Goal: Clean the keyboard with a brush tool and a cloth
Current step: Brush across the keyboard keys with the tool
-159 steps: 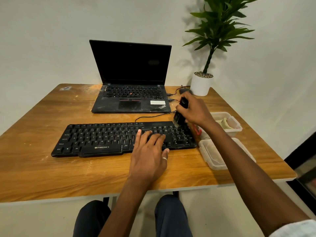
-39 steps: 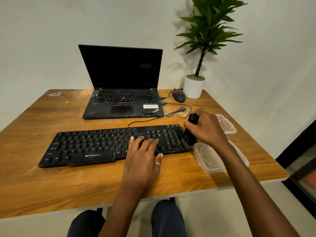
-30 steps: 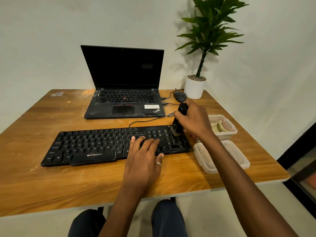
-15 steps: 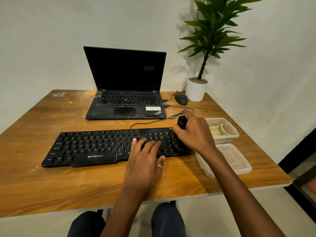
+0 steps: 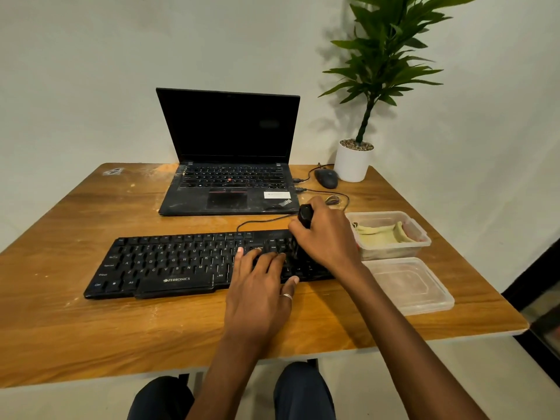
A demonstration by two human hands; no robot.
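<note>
Seated person at a wooden surface (image 5: 91, 322), head view. The fingers (image 5: 298, 230) of the right hand (image 5: 328, 237) are curled tightly round the black brush tool (image 5: 305, 214). Its rounded upper end stands clear above the knuckles. Its lower end meets the right-hand key block and cannot be told apart from the dark keys.

The fingers (image 5: 263, 263) of the left hand (image 5: 260, 289) lie straight and slightly spread, holding nothing. Their tips rest flat on the keys just left of the brush. A ring (image 5: 287, 296) shows on one finger.

The black keyboard (image 5: 169, 262) lies flat across the middle of the surface, long side towards the person. Its cable (image 5: 263, 220) runs from the back edge towards the laptop (image 5: 227, 189), which stands open behind it with a dark screen.

Just right of the keyboard sits a clear container (image 5: 422, 234). The yellowish cloth (image 5: 380, 234) lies crumpled inside it, apart from both hands. A shallow clear container (image 5: 409, 286) sits nearer the person, beside the first.

At the far right corner are a dark mouse (image 5: 326, 178) and, next to it, a potted plant (image 5: 353, 162) in a white pot.
</note>
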